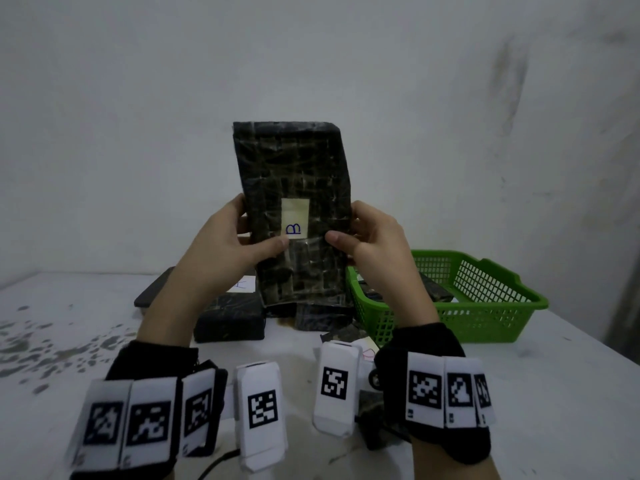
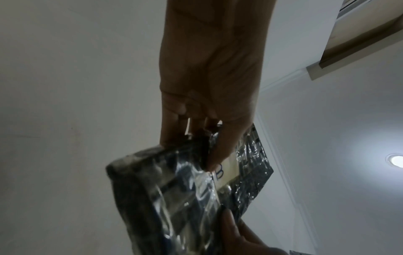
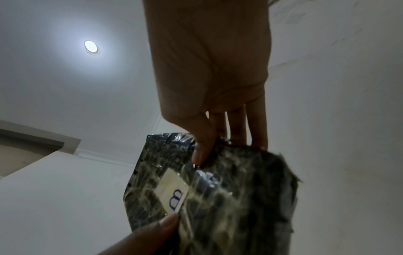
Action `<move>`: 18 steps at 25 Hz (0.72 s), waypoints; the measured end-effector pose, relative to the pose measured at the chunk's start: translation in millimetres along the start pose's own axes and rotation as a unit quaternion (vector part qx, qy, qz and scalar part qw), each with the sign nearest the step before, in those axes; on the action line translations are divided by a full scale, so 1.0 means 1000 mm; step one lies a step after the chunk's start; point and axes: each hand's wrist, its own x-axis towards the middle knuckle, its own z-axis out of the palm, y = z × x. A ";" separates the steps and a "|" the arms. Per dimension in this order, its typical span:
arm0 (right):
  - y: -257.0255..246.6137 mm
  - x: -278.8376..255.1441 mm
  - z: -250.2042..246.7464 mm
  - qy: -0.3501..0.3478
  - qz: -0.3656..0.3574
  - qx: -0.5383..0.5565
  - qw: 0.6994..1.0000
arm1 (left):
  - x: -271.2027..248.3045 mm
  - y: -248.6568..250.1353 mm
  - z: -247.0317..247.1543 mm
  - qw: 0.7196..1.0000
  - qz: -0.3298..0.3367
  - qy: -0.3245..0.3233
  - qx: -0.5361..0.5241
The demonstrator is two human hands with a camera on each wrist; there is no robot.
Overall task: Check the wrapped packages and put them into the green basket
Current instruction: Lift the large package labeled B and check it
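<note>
Hand-held package — label "B"

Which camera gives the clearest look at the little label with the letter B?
The head view: the label faces it squarely, sharp. The right wrist view shows it slanted; the left wrist view shows it dim, partly behind the thumb.

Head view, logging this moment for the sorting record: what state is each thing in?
Held package: upright in the air, label showing.
Label: faces the camera, reads B.
Left hand: grips the package's left edge.
Right hand: grips its right edge.
Green basket: on the table, holds dark packages.
Packages on the table: lying flat, unsorted.
</note>
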 end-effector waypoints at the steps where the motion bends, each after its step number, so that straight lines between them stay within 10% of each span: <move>1: 0.000 -0.001 0.000 -0.008 0.002 -0.001 1.000 | 0.001 -0.001 -0.001 1.000 0.000 0.015 0.000; 8: 0.000 -0.004 0.000 -0.106 0.057 0.008 0.993 | 0.005 -0.003 -0.003 0.994 -0.018 0.084 -0.072; 18: 0.002 -0.001 -0.003 0.001 0.003 0.029 1.000 | 0.002 0.002 -0.006 0.983 0.013 0.182 -0.038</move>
